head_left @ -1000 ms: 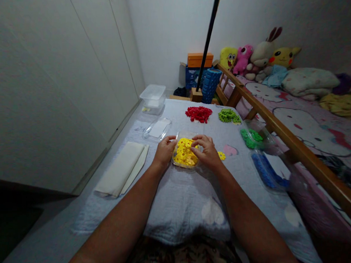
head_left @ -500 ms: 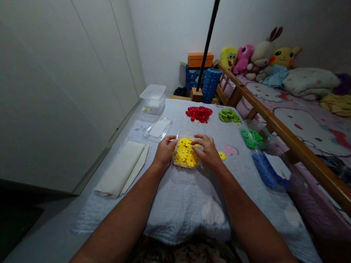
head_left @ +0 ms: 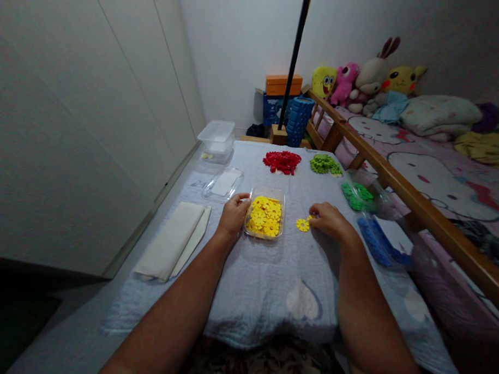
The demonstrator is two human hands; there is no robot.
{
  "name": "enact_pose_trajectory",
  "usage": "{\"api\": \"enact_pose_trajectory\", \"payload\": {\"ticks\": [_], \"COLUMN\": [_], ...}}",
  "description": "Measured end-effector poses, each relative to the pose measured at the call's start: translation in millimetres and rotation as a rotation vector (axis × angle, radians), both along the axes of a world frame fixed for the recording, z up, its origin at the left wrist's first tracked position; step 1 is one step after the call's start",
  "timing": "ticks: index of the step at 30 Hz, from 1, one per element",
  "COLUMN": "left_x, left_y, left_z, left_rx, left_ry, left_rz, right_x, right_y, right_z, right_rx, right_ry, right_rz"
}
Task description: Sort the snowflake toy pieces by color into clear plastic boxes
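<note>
A clear plastic box filled with yellow flower-shaped pieces stands on the cloth in front of me. My left hand grips the box's left wall, with the thumb and fingers closed at its rim. To the right of the box, my right hand rests low over the cloth. Its fingertips close on a yellow flower-shaped piece, mostly covered by the fingers. Just left of these fingertips lies another loose yellow flower, flat on the cloth.
Behind the box are a red pile and a light green pile. Boxes of green pieces and blue pieces sit by the bed rail. A clear lid, stacked boxes and folded cloth are leftward.
My right hand has left the yellow pieces in the box and moved right, down to the loose ones on the cloth. My left hand stays at the box.
</note>
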State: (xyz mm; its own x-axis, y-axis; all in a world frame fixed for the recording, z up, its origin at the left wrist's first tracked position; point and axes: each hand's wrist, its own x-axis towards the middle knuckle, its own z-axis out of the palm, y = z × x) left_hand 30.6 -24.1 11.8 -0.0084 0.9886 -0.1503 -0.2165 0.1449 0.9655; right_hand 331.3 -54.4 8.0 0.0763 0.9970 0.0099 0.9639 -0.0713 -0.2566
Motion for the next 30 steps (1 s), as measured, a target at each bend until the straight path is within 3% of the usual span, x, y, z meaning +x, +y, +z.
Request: {"api": "enact_pose_trajectory", "payload": {"ticks": [6,17,25,30], "left_x": [-0.1,-0.5,-0.3,-0.7], "left_y": [0.0,-0.2,0.0,1.1], "left_z": [0.4,-1.1,0.6,-1.7], "left_rx": [0.002,0.002,0.005,0.003], "left_ry": [0.013,0.021,0.013,0.005], "left_rz": [0.005,0.011,0.01,0.001], "right_x": [3.3,-7.2,-66.5,-96.7], "right_y": [-2.1,-3.4,-1.4,-3.8], "right_z": [10.3,21.6,35.1,33.6], "right_rx": [-0.137,0.033,0.305,0.349], "right_ry": [0.107,0.397,0.905,0.832], "right_rz": [-0.011,-0.022,0.079,0.162]}}
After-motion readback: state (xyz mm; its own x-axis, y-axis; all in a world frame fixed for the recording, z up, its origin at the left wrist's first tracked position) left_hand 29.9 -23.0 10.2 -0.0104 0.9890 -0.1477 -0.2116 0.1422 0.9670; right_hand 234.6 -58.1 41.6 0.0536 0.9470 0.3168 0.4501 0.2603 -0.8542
